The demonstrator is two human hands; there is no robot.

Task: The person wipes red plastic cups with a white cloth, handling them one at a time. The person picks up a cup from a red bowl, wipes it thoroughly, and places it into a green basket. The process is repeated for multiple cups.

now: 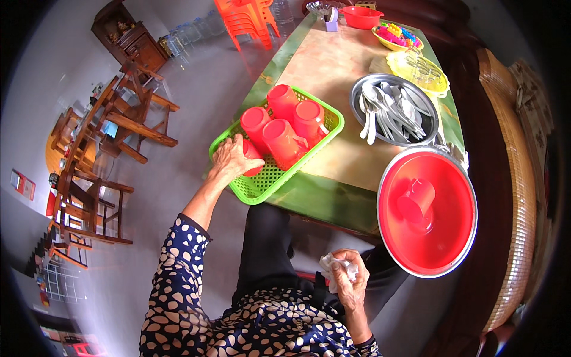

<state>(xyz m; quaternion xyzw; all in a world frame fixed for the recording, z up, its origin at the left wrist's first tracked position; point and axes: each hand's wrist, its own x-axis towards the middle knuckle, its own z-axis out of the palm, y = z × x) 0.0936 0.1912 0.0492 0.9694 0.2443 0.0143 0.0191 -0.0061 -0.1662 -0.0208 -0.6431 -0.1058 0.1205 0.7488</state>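
Observation:
My left hand [231, 157] is closed around a red plastic cup [254, 164] at the near left corner of a green plastic basket [326, 140]. Several other red mugs [281, 140] stand upside down in that basket, close together. Over my lap, my right hand [350, 279] grips a crumpled white cloth or tissue [331, 266]. To the right, one more red cup [419, 197] lies tilted in a large red basin [440, 238] with a pale rim. Behind that basin, a metal bowl [357, 89] holds several spoons [395, 110].
The basket rests on a stone-patterned table [327, 59]. Along its far right side are a yellow basket of glasses [443, 89], a bowl of colourful pieces [397, 35] and a red bowl [361, 16]. Wooden chairs [134, 122] stand left; orange stools [247, 24] are stacked beyond.

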